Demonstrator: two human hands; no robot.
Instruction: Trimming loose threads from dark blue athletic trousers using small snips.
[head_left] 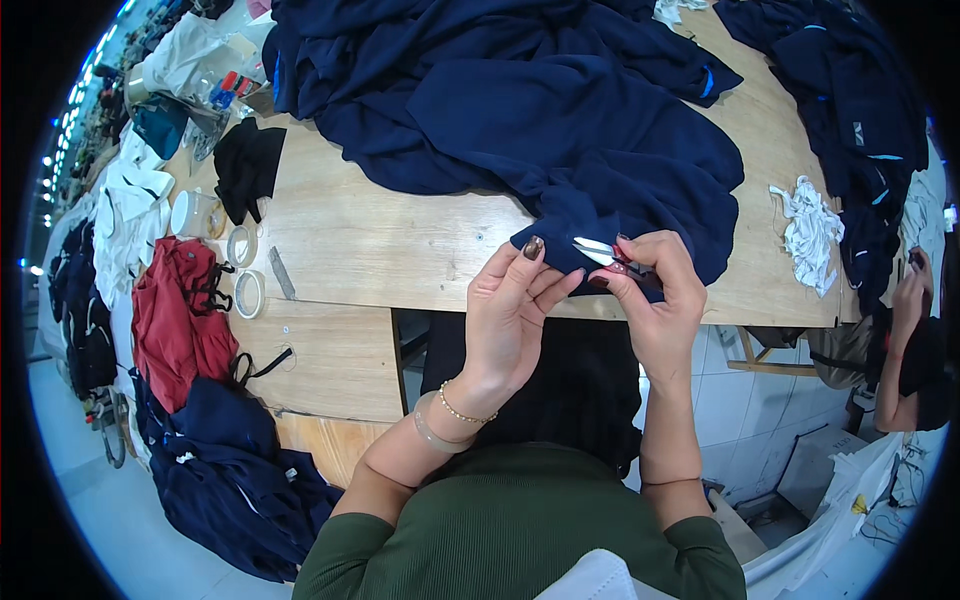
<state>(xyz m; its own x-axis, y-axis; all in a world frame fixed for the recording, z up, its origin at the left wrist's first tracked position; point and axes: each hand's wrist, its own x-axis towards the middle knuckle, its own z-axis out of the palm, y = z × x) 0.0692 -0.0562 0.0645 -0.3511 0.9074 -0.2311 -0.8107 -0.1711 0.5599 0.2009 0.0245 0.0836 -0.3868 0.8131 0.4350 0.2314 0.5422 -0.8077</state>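
Note:
A dark navy garment (590, 120) lies heaped over the wooden table, its near end reaching the front edge. My left hand (508, 320) is closed at that near end, thumb up, the cloth's edge between its fingers. Its fingertips are partly hidden behind the cloth and thumb. In my right hand (668, 300) is a pair of thread snips (596, 251) with bright pointed blades and a reddish grip. The blades point left across the navy cloth, just right of my left thumb, and look slightly apart.
On the table (340, 235) at left lie two tape rolls (250, 294), a grey strip (282, 273) and black cloth (248, 170). Red cloth (182, 320) hangs over the left side. White scraps (808, 235) and more navy garments (845, 110) are at right, near another person's hand (910, 300).

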